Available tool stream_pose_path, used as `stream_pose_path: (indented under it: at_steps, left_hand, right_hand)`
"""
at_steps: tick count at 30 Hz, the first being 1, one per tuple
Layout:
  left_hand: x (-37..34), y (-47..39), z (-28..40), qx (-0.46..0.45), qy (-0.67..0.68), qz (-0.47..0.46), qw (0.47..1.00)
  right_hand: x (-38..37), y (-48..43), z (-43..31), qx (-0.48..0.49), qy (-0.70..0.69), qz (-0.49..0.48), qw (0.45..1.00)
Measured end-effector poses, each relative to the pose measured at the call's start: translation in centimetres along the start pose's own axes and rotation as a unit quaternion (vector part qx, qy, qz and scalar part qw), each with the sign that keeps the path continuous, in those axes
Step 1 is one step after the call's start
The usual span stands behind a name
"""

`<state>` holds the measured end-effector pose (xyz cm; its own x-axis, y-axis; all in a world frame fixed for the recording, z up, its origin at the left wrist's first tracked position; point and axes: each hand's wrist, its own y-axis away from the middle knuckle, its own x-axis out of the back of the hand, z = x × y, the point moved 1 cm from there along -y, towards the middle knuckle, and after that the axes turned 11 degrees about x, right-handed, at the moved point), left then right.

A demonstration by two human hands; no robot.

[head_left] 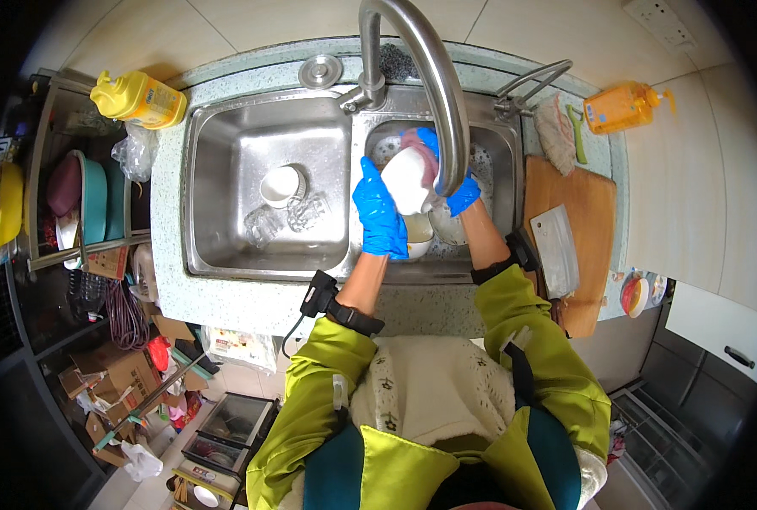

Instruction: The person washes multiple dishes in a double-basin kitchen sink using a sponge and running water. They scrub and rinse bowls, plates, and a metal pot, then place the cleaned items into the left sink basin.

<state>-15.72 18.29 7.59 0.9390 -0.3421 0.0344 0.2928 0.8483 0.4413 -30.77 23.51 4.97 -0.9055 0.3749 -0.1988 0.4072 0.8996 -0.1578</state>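
My left hand (378, 213), in a blue rubber glove, grips the near-left side of a white bowl (405, 182) tilted over the right sink basin (512, 210). My right hand (464, 195), gloved the same way, presses a pink cloth (422, 148) against the bowl's far side. The curved steel faucet (456, 108) hides part of that hand. Below the bowl, soapy water surrounds another bowl (419, 237) and a dish (448, 224). In the left basin (225, 210) lie a white cup (283, 186) and two clear glasses (265, 225).
Right of the sink, a cleaver (556, 252) rests on a wooden cutting board (589, 210). Behind it are a rag (554, 131), a green peeler (577, 135) and an orange pump bottle (621, 108). A yellow jug (139, 100) stands at the back left, beside a steel drain strainer (320, 71).
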Motion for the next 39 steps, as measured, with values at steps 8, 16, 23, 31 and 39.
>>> stream_pose_path:
  at_steps: [8,16,23,31,39]
  left_hand:
    - [-1.8,2.8,1.5,0.078,0.151,-0.056,0.984]
    - [0.6,2.4,2.9,-0.483,-0.444,-0.272,0.704]
    - [4.0,1.7,6.2,-0.468,-0.490,-0.210,0.705]
    - [9.6,-4.3,6.1,-0.091,-0.235,-0.080,0.965]
    - [20.7,-14.4,-2.3,0.053,0.044,0.052,0.996]
  right_hand:
    - [-9.4,8.0,0.5,0.085,0.112,0.376,0.916]
    - [-4.4,7.9,-3.0,-0.153,-0.213,0.245,0.933]
    - [-6.4,6.2,-2.9,-0.228,-0.174,0.280,0.916]
    - [-7.4,1.4,-2.0,-0.133,0.142,0.042,0.980]
    - [-6.4,7.2,6.3,-0.285,0.429,-0.028,0.857]
